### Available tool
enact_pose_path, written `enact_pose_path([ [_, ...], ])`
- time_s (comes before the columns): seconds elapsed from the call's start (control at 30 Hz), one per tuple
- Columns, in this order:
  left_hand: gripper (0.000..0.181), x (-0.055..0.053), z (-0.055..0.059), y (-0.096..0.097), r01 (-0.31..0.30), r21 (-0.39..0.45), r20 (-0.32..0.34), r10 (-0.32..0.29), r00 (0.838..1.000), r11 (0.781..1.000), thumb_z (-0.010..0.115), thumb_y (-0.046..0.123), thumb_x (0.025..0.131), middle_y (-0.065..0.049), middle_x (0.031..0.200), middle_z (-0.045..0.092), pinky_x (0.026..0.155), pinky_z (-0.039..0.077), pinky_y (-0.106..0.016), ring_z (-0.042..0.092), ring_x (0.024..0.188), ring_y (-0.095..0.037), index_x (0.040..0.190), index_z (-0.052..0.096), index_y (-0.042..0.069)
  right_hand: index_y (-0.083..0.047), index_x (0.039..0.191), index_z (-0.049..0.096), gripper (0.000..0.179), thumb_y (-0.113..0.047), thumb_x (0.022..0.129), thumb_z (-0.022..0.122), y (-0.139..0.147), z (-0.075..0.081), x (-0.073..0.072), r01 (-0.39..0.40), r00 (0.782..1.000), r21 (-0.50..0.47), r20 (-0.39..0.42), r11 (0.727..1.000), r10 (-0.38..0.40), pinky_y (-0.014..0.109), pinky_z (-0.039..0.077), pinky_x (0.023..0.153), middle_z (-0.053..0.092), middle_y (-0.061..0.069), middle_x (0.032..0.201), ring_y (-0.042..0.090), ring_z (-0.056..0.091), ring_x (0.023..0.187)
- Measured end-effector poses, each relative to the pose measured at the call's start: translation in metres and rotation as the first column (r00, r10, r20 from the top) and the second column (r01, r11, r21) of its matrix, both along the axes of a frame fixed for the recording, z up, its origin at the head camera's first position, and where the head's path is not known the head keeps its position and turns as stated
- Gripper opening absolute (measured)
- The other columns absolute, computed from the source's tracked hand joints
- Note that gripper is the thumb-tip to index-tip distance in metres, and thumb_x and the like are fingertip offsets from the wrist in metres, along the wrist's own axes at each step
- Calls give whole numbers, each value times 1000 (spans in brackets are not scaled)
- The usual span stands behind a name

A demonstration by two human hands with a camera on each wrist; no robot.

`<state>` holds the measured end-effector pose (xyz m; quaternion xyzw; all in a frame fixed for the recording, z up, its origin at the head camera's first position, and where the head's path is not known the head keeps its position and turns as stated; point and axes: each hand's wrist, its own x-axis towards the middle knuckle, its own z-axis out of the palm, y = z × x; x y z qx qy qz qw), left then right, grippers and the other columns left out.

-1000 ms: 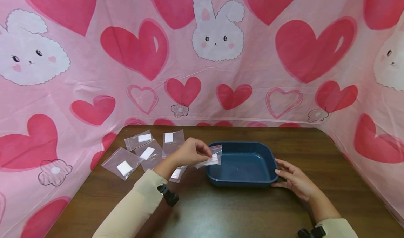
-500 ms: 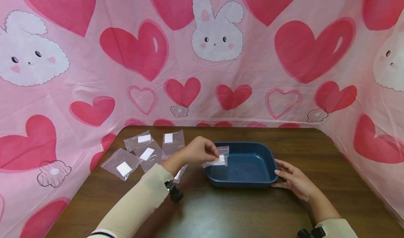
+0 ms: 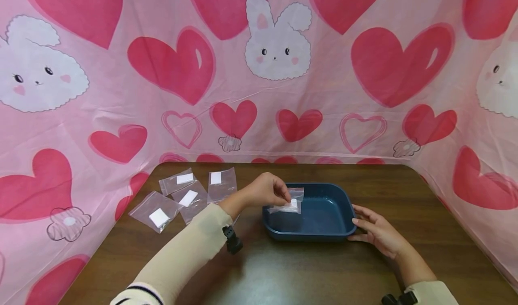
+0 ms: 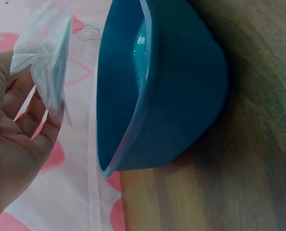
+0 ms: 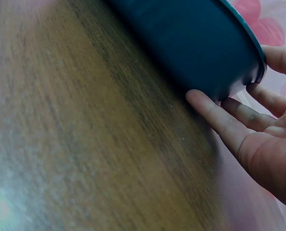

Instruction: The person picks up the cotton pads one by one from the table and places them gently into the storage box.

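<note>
My left hand [image 3: 265, 190] pinches a small clear zip bag [image 3: 297, 196] with a flat white piece inside, above the left part of a dark blue plastic tub [image 3: 311, 237]. In the left wrist view the bag [image 4: 56, 65] hangs at the fingertips, apart from the tub's rim [image 4: 148, 72]. Against the tub's right end, my right hand [image 3: 378, 233] rests its spread fingers on the outer wall and rim. The right wrist view shows those fingertips [image 5: 201, 100] touching the tub's outside without wrapping round it.
Several more clear bags with white pieces, one of them here [image 3: 159, 217], lie on the left of the brown wooden table [image 3: 299, 273]. My left forearm partly covers that side. A pink heart-and-rabbit cloth [image 3: 336, 80] hangs behind and at both sides.
My left hand has moved right with the bag, from the tub's left rim to over its inside. The right hand and the tub have stayed put.
</note>
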<state>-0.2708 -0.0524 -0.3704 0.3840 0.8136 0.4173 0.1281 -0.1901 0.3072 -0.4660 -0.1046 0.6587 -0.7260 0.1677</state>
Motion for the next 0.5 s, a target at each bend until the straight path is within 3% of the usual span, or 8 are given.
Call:
enact_pose_path([
  [0.5,6,-14,6,23,26,-74,-9,-27,1000,997,81,9,80,7,77,71,68,57,-25,65,71,-12,82,77,13,-5,145,37,43,-13,104,47,0,1,1,-2,1000,-7,4,1000,2,54,50,88,49,0,129,25,60,109],
])
